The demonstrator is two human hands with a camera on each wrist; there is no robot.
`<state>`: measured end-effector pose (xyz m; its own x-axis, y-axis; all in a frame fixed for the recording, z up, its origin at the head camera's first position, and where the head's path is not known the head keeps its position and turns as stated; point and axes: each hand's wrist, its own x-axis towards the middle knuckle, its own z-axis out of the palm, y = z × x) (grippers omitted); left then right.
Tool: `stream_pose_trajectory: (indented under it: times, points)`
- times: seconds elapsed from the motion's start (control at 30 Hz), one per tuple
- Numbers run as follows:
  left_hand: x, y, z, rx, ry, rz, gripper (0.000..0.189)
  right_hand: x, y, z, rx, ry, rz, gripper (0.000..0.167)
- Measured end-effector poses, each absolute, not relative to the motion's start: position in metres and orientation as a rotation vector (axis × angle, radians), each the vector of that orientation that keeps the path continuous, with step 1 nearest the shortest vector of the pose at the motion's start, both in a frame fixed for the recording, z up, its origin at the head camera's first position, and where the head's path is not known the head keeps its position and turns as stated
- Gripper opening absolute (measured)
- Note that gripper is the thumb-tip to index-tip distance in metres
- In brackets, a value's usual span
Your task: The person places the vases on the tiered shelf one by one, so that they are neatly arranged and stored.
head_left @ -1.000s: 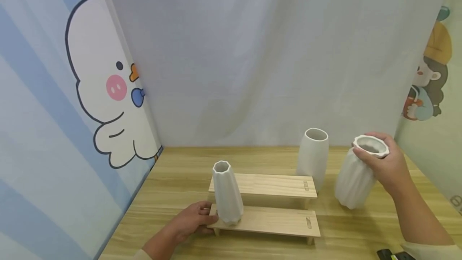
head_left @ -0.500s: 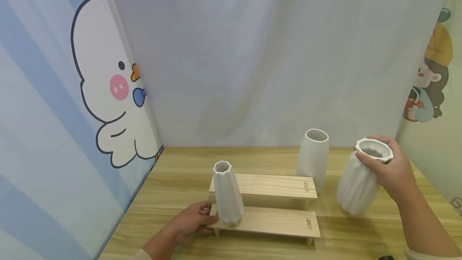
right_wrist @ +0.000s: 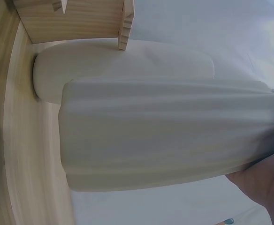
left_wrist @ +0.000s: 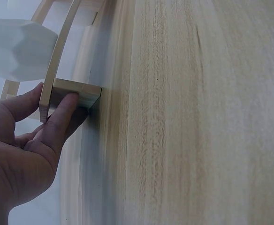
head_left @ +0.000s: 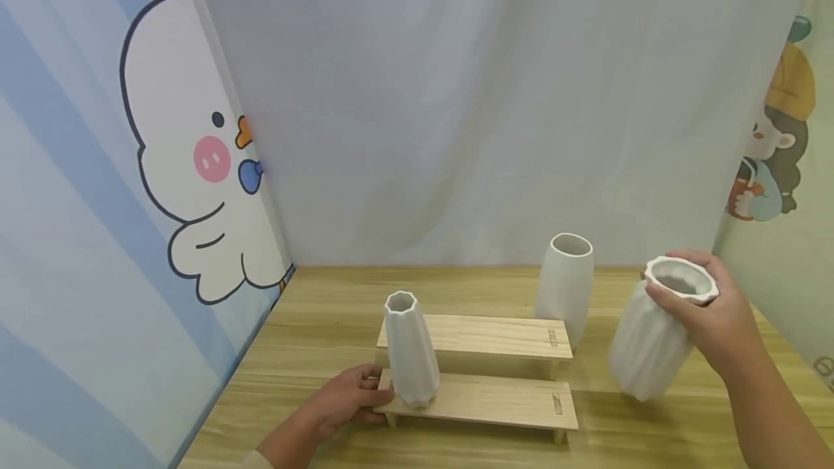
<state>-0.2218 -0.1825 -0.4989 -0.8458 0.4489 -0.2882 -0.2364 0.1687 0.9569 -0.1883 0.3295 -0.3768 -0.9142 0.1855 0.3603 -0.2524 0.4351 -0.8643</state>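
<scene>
vase (head_left: 650,342) in right hand (head_left: 725,313), seemingly aloft, clear of shelf edge (head_left: 571,407)

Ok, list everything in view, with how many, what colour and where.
Two-step stand: one, pale wood, centre
Wood-grain table: one, yellowish, beneath
Narrow vase: one, white, lower step's left end
Smooth vase: one, white, behind stand's right end
Fluted vase: one, white, tilted, right
Backdrop: one, grey, rear
Striped drape: one, blue-white, left
Cartoon bird: one, white, striped drape
Cartoon figure: one, orange-hatted, right drape
Sleeve cuff: one, cream, left forearm
Left hand: one, bare, pinching lower step's end
Right hand: one, bare, gripping fluted vase's neck
</scene>
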Motion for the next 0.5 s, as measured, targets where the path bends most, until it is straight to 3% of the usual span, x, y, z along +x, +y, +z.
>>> stream_pose_trajectory:
  times: [0.5]
  points:
    - [-0.22,-0.182,-0.496,0.214,1.932,1.729,0.063,-0.169,0.319,-0.374,0.147,-2.227,1.611,0.051]
